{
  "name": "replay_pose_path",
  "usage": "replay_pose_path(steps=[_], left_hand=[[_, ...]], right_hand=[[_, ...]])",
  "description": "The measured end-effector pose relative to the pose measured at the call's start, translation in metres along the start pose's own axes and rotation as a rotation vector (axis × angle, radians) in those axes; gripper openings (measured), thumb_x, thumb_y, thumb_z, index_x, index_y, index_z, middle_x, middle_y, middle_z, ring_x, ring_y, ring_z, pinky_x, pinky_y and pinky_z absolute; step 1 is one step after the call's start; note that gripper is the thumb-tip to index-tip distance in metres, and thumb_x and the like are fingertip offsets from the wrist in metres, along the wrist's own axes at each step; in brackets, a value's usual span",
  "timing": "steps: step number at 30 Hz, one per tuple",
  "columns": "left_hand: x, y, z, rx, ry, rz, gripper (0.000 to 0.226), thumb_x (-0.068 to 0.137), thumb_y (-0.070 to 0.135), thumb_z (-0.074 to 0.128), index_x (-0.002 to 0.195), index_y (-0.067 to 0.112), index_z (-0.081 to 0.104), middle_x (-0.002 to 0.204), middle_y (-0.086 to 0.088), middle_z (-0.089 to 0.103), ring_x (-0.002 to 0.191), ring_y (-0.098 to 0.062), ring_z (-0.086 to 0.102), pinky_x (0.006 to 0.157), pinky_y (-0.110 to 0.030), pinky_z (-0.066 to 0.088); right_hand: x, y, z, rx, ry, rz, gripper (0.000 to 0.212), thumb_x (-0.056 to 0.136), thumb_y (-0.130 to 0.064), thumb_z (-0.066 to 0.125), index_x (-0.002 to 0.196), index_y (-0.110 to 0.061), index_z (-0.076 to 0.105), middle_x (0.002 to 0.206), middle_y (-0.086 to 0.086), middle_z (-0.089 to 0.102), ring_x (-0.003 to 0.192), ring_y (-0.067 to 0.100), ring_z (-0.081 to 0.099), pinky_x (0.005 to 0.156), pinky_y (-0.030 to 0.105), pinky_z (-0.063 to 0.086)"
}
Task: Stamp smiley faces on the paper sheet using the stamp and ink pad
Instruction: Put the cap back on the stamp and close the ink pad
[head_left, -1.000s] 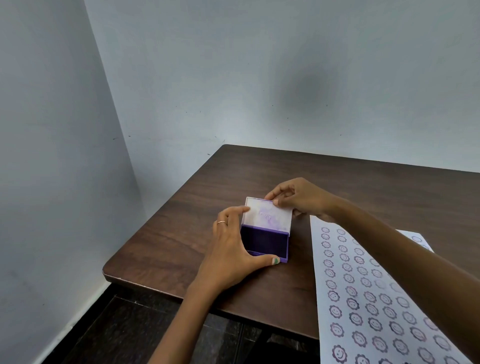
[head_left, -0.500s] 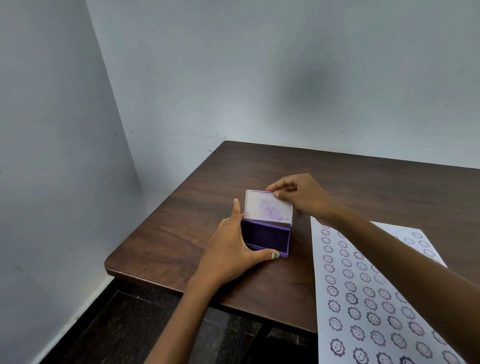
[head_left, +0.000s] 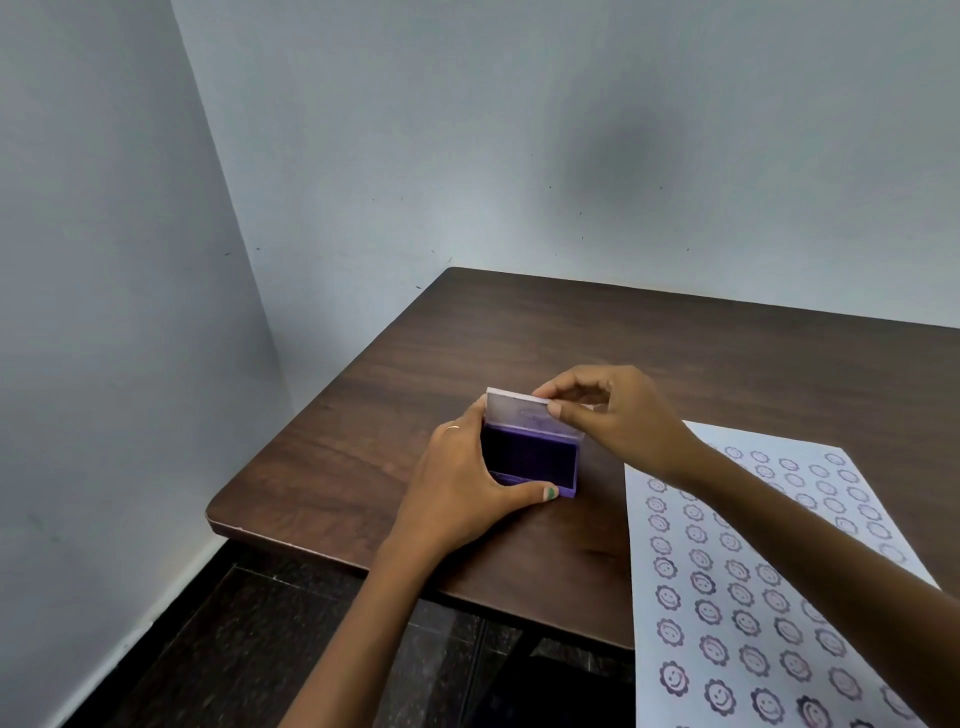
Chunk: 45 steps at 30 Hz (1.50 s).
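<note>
Tabletop (head_left: 363, 415) | my left hand (head_left: 457, 483) grips ink pad (head_left: 530, 460) base to steady it | right hand (head_left: 613, 410) pinches lid (head_left: 519, 410) edge, half-raised | paper sheet (head_left: 769, 587) beside, mostly stamped

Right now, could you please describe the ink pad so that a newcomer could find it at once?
Start at the dark brown wooden table and look near its left front corner, left of the white paper sheet of purple smiley stamps. Between both hands sits the small purple rectangular ink pad, alone in having a raised translucent hinged lid.
</note>
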<state>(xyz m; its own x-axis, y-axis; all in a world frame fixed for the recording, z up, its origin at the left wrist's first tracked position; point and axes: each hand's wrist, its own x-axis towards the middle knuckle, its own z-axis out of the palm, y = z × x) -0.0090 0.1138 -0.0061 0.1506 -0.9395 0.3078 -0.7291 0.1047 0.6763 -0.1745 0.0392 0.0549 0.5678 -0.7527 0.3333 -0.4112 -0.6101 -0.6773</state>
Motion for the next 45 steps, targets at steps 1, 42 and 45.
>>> replay_pose_path(steps=[1,42,45], left_hand=[[-0.001,0.0,0.0,-0.003,0.012,-0.004,0.096,0.05,0.068,0.074,0.13,0.031,0.039,0.115,0.013,0.056,0.11,-0.007,0.049,0.083,-0.02,0.046],[-0.006,0.003,-0.007,0.131,-0.071,0.053,0.079,0.083,0.037,0.062,0.148,0.013,0.024,0.156,-0.002,0.024,0.142,-0.01,0.02,0.108,-0.014,0.003],[-0.006,0.003,-0.006,0.151,-0.075,0.049,0.078,0.084,0.039,0.06,0.148,0.013,0.024,0.157,-0.003,0.022,0.143,-0.009,0.019,0.107,-0.014,0.001]], right_hand=[[-0.005,-0.001,0.002,-0.017,-0.007,-0.018,0.017,0.085,-0.011,0.062,0.1,-0.011,0.07,0.094,-0.003,0.07,0.086,0.005,0.064,0.075,0.007,0.049],[-0.031,0.011,0.011,-0.151,-0.162,0.134,0.07,0.069,-0.03,0.078,0.131,-0.022,0.048,0.132,-0.001,0.052,0.118,0.011,0.048,0.101,0.023,0.038],[-0.03,0.012,0.012,-0.156,-0.162,0.126,0.065,0.068,-0.032,0.078,0.127,-0.023,0.051,0.126,-0.001,0.054,0.113,0.01,0.049,0.098,0.022,0.038]])
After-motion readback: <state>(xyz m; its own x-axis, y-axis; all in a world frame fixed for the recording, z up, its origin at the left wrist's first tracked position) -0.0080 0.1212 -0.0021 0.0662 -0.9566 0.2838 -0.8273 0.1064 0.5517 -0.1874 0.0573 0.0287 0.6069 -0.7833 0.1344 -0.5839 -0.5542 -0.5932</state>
